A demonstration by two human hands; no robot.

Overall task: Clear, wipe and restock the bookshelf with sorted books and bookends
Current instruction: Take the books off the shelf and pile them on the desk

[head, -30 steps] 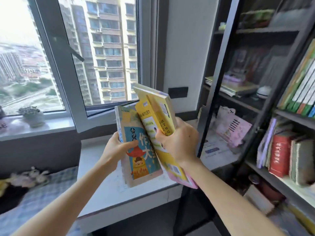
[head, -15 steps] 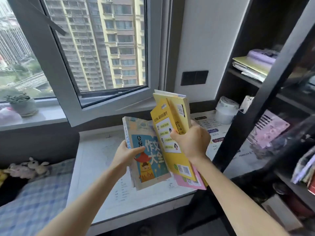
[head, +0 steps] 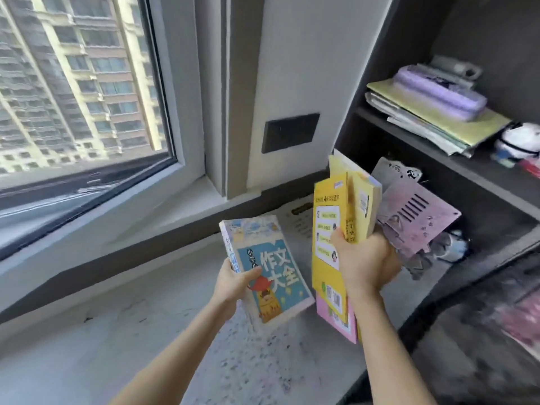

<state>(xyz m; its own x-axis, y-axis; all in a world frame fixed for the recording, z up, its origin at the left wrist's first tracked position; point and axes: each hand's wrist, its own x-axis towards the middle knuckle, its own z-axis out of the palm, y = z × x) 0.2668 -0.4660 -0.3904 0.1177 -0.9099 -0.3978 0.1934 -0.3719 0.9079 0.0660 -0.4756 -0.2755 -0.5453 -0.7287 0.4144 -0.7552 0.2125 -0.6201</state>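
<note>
My left hand (head: 235,280) grips a blue-covered book (head: 273,273) by its spine edge, tilted above the white desk (head: 117,331). My right hand (head: 365,263) holds a bundle of yellow books (head: 336,226) upright, with a pink book (head: 336,320) behind them at the bottom. The two bundles are apart, a small gap between them. To the right stands the dark bookshelf (head: 438,147). A pink perforated bookend (head: 415,217) leans in its lower compartment, just behind the yellow books.
A stack of papers and folders with a purple case (head: 438,92) on top lies on the upper shelf. A white round object (head: 520,141) sits to its right. A black wall socket (head: 289,133) is on the wall. The window (head: 81,83) fills the left.
My hands have pulled the books apart: the blue book went left, the yellow bundle right toward the shelf. The view has swung right and down, closer to the shelf.
</note>
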